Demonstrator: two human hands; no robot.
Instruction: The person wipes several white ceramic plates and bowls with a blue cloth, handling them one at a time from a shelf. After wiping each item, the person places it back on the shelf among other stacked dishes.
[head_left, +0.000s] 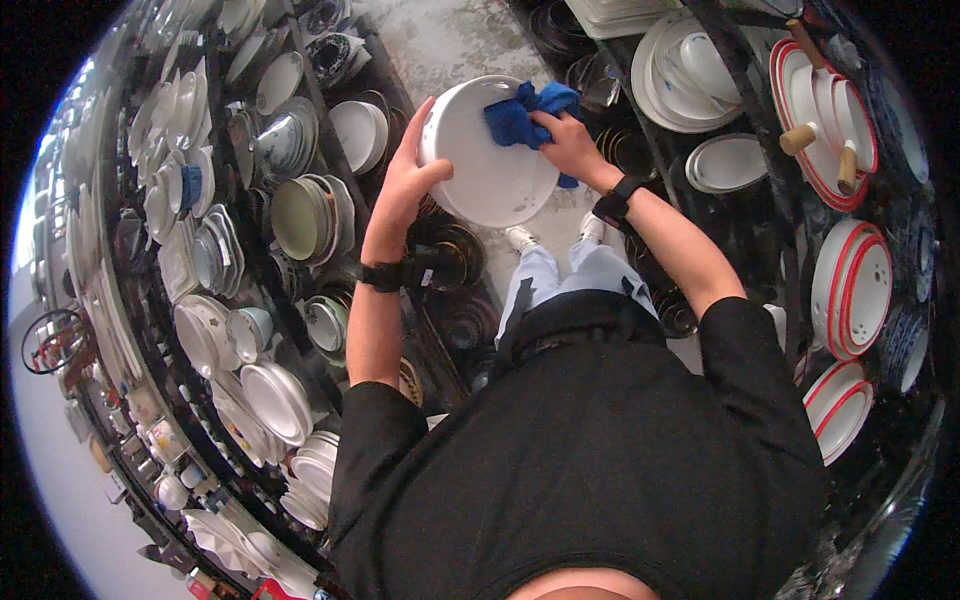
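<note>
A round white ceramic dish (491, 180) with small holes through its side is held up in front of me, its flat inside turned partly towards me. My left hand (411, 176) grips it by the left rim, thumb over the edge and fingers along the outer wall. Bunched in my right hand (566, 142) is a blue cloth (517, 116), which lies against the dish's upper right inside and rim. Part of the cloth hangs below that hand, behind the dish. The dish's underside is hidden.
Shelves of stacked plates and bowls (300, 217) line my left side. On the right shelf sit white plates (667, 82), red-rimmed dishes (855, 289) and white pans with wooden handles (799, 139). Dark bowls (450, 255) stand low by my legs. A worn concrete floor (450, 37) runs between the shelves.
</note>
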